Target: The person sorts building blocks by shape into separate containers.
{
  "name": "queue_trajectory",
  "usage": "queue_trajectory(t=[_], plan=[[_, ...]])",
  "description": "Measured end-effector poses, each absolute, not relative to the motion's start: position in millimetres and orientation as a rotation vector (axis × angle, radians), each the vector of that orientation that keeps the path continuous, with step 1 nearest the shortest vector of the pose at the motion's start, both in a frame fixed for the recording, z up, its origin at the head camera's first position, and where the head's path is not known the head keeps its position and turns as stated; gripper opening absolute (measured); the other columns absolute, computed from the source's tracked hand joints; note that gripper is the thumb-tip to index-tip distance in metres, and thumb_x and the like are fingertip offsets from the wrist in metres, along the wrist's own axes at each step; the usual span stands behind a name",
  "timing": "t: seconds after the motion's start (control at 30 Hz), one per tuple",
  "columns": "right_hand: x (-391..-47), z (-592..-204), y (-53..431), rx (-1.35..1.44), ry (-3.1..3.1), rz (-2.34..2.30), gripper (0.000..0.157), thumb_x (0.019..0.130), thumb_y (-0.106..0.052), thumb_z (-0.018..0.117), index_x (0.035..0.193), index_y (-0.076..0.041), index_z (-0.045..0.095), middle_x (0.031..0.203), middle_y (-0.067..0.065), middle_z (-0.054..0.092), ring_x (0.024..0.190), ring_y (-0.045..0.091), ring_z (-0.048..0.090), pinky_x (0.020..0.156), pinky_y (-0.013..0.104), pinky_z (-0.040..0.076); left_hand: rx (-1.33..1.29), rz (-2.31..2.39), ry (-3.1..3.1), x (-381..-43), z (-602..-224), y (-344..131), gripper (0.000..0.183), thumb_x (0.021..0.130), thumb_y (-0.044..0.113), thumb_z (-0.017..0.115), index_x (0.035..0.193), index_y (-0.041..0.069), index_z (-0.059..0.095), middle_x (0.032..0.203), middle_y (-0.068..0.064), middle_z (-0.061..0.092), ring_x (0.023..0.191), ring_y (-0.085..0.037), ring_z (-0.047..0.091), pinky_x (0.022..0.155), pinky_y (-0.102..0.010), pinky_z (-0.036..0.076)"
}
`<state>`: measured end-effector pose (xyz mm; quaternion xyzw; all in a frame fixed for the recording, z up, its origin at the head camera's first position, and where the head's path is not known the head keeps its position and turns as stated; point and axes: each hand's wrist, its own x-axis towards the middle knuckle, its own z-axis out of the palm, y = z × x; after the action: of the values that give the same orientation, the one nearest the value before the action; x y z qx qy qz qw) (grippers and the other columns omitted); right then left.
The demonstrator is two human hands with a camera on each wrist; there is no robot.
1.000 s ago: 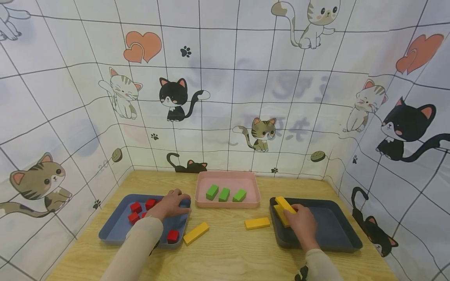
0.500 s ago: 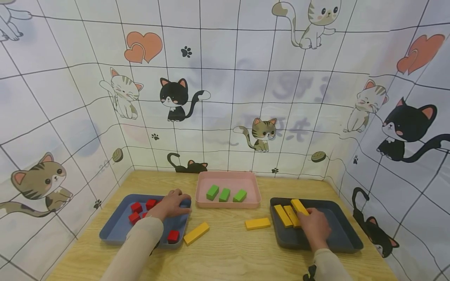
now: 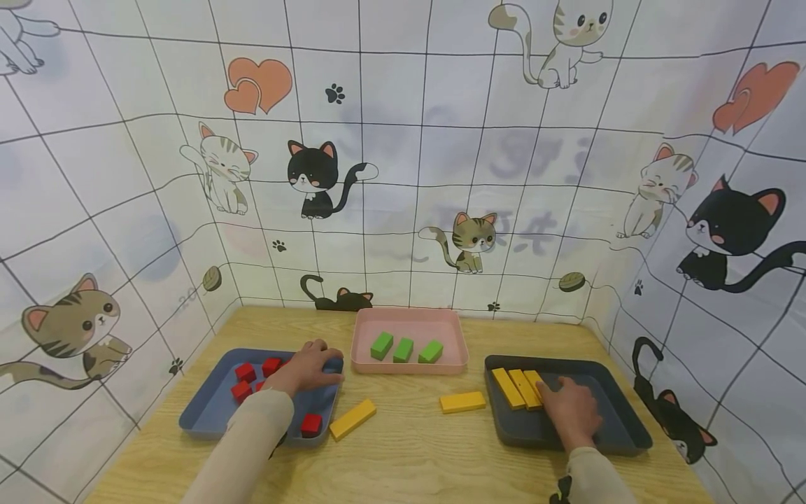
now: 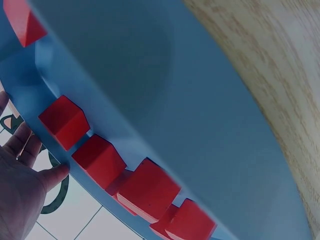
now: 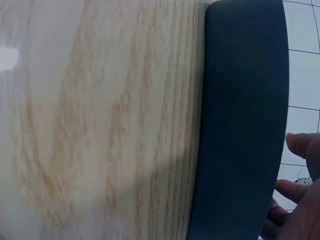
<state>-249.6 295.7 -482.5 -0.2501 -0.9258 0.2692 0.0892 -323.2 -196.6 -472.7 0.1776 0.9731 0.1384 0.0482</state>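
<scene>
My left hand (image 3: 305, 367) is over the far right part of the blue tray (image 3: 204, 413). Its fingers are spread, with nothing held; the left wrist view shows the hand (image 4: 22, 185) beside the tray wall and the red cubes (image 4: 100, 160). Inside the grey tray (image 3: 510, 435) my right hand (image 3: 571, 409) is at the third of three yellow blocks (image 3: 507, 388) lying side by side. Its thumb is beside that block, and whether they touch I cannot tell. The right wrist view shows the hand's fingers (image 5: 295, 190) apart beyond the tray wall.
A pink tray (image 3: 409, 320) with three green blocks (image 3: 403, 350) stands at the back middle. Between the side trays lie two loose yellow blocks, the left block (image 3: 352, 419) against the blue tray and the right block (image 3: 462, 402) near the grey one. A cat-print curtain surrounds the table.
My right hand moved right with a yellow block and set it down flat beside two others in the grey tray, then loosened its fingers. My left hand stayed still.
</scene>
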Motion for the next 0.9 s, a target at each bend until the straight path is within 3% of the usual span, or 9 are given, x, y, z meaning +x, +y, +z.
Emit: queue_trajectory(t=[0.17, 0.43, 0.9], plan=[[-249.2, -481.3, 289.1, -0.714, -2.762, 0.790, 0.062, 0.096, -0.042, 0.057, 0.137, 0.004, 0.049, 0.131, 0.036, 0.047, 0.117, 0.056, 0.044, 0.091, 0.071, 0.034, 0.543, 0.431, 2.966, -323.2, -472.1, -196.7, 0.053, 0.087, 0.042, 0.074, 0.133, 0.019, 0.061, 0.126, -0.013, 0.049, 0.116, -0.033, 0.045, 0.095, -0.056, 0.044], [-249.7, -477.1, 276.7, -0.608, -2.774, 0.781, 0.056, 0.096, -0.035, 0.058, 0.136, 0.003, 0.052, 0.131, 0.035, 0.049, 0.116, 0.055, 0.046, 0.088, 0.070, 0.036, 0.528, 0.431, 2.962, -322.5, -472.5, -197.3, 0.052, 0.087, 0.042, 0.074, 0.132, 0.020, 0.061, 0.126, -0.012, 0.049, 0.115, -0.032, 0.045, 0.093, -0.055, 0.045], [-256.1, -475.5, 250.5, -0.388, -2.842, 0.835, 0.061, 0.095, -0.038, 0.062, 0.141, 0.001, 0.050, 0.134, 0.034, 0.047, 0.116, 0.053, 0.048, 0.086, 0.066, 0.040, 0.537, 0.443, 2.961, -319.7, -469.0, -195.4, 0.051, 0.088, 0.040, 0.074, 0.133, 0.019, 0.061, 0.127, -0.013, 0.050, 0.116, -0.033, 0.046, 0.094, -0.056, 0.045]])
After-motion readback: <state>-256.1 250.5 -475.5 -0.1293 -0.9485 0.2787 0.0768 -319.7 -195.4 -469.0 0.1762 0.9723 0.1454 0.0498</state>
